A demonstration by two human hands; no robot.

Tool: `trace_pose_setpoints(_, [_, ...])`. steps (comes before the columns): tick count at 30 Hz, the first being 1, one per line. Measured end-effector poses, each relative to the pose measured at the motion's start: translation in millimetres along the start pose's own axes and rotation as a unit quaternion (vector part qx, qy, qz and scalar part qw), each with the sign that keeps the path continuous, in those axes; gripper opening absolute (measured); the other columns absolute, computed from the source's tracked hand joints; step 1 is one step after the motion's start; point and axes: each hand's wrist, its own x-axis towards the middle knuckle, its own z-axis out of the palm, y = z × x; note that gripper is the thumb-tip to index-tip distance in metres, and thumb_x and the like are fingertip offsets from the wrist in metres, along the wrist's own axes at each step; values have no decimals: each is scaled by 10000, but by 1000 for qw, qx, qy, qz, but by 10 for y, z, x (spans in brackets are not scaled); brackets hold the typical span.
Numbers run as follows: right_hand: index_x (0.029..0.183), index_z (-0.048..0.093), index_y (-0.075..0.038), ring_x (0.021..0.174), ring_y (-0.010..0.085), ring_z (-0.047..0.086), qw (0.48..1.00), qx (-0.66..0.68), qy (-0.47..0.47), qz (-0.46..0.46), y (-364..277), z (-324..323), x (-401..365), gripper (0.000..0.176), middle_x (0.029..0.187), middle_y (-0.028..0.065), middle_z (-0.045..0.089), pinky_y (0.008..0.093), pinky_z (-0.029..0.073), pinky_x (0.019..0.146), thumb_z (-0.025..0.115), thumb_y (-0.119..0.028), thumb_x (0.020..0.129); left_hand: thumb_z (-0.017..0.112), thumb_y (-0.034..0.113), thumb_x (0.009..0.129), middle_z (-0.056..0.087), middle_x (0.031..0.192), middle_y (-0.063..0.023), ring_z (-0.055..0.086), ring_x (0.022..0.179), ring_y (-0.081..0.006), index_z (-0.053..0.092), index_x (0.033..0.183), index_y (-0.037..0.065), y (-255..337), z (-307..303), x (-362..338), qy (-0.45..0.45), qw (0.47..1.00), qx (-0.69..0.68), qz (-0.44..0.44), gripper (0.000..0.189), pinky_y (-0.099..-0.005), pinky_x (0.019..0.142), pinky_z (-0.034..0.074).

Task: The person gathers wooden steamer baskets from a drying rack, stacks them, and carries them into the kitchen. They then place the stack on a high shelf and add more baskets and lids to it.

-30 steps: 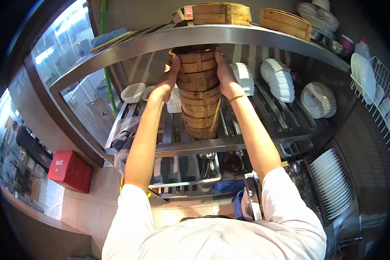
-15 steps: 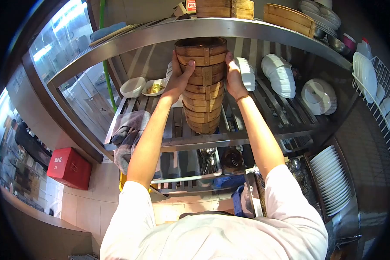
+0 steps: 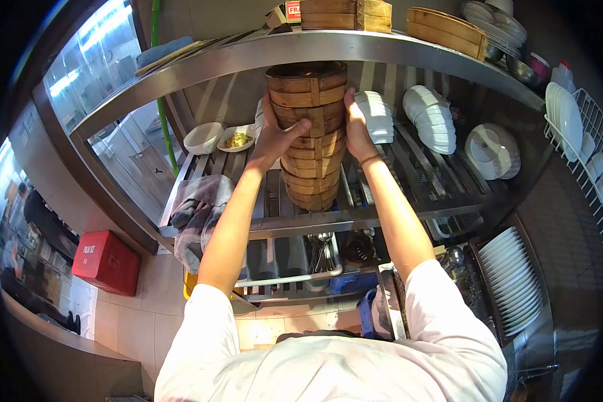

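A tall stack of round bamboo steamer baskets (image 3: 315, 144) stands on the slatted metal shelf (image 3: 275, 224), its top just under the upper shelf. My left hand (image 3: 278, 137) is pressed round the stack's left side, thumb across the front of an upper basket. On the opposite side, my right hand (image 3: 356, 130) lies flat along the upper baskets, fingers pointing up and partly hidden behind them. Between them the two hands hold the stack. The topmost basket looks hollow from above.
White bowls (image 3: 430, 120) stand nested behind my right hand. A dish with yellow food (image 3: 238, 139) is at the left. A cloth (image 3: 197, 208) hangs over the shelf's front edge. Above runs the steel upper shelf edge (image 3: 301, 50); a plate rack (image 3: 509, 281) is lower right.
My hands have slid slightly down the stack; the left thumb sits lower than before. The stack has shifted very slightly left in view.
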Motion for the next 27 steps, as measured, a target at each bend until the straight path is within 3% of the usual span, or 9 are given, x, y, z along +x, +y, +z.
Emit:
trace_pose_setpoints(3, [1290, 507, -13, 1181, 169, 480, 991, 127, -35, -29, 245, -123, 111, 463, 1304, 64, 531, 330, 369, 1042, 450, -382, 1016, 829, 434, 713, 284, 1500, -200, 318, 1380, -293, 4, 1510, 42, -73, 41, -16, -5, 1000, -6, 12, 1212, -379, 1132, 287])
trace_pose_setpoints(5, [1260, 526, -20, 1151, 165, 493, 991, 124, -11, -53, 342, -151, 127, 432, 1269, 61, 547, 331, 384, 1025, 467, -370, 1012, 838, 422, 706, 308, 1485, -196, 332, 1370, -293, 26, 1507, 38, -65, 61, -27, -3, 999, -27, 22, 1204, -380, 1126, 299])
trace_pose_setpoints(7, [1229, 544, -27, 1121, 160, 506, 989, 121, 13, -78, 290, -114, 78, 402, 1235, 59, 564, 333, 399, 1009, 485, -358, 1008, 836, 420, 710, 329, 1464, -194, 350, 1353, -291, 59, 1496, 19, -56, 68, -25, 13, 997, 56, 42, 1176, -377, 1115, 315])
trace_pose_setpoints(9, [1438, 331, 50, 1361, 187, 311, 998, 31, -32, -39, 224, -122, 22, 755, 1507, 109, 325, 324, 225, 1139, 374, -557, 992, 834, 423, 713, 332, 1461, -198, 353, 1349, -288, 73, 1492, 13, -65, 95, -7, 18, 999, -5, 35, 1163, -376, 1112, 320])
trace_pose_setpoints(13, [1438, 336, 43, 1360, 185, 312, 998, 23, -49, -10, 182, -119, 22, 754, 1506, 101, 327, 320, 228, 1136, 393, -557, 986, 821, 413, 738, 340, 1453, -203, 360, 1338, -281, 103, 1482, 6, -138, 95, -12, 12, 995, -90, 36, 1111, -377, 1110, 317])
trace_pose_setpoints(16, [1454, 310, 30, 1384, 201, 273, 996, 26, -83, -5, 220, -195, 61, 786, 1521, 109, 299, 339, 209, 1146, 444, -568, 963, 812, 360, 765, 343, 1452, -194, 362, 1336, -274, 138, 1467, 5, -175, 79, -40, 30, 997, -61, 37, 1036, -376, 1112, 310])
trace_pose_setpoints(18, [1270, 521, -44, 1212, 190, 469, 997, 61, -47, -27, 261, -177, 150, 522, 1295, 74, 538, 371, 350, 1057, 530, -466, 962, 803, 338, 780, 346, 1449, -186, 361, 1336, -270, 157, 1456, 10, -148, 80, -76, 26, 995, -92, 25, 991, -376, 1112, 307])
trace_pose_setpoints(21, [1298, 504, -37, 1263, 207, 435, 991, 66, -118, -4, 143, -186, 134, 591, 1329, 78, 521, 384, 314, 1084, 536, -508, 943, 790, 313, 801, 356, 1441, -170, 355, 1336, -260, 189, 1436, 25, -162, 61, -82, 21, 991, -132, 13, 921, -375, 1113, 300])
trace_pose_setpoints(27, [1341, 471, -19, 1283, 198, 415, 990, 85, -111, 19, 162, -171, 68, 596, 1368, 77, 495, 365, 286, 1101, 500, -484, 970, 759, 357, 825, 365, 1434, -165, 343, 1341, -258, 192, 1433, 45, -169, 32, -119, 11, 997, -77, 18, 887, -380, 1122, 275])
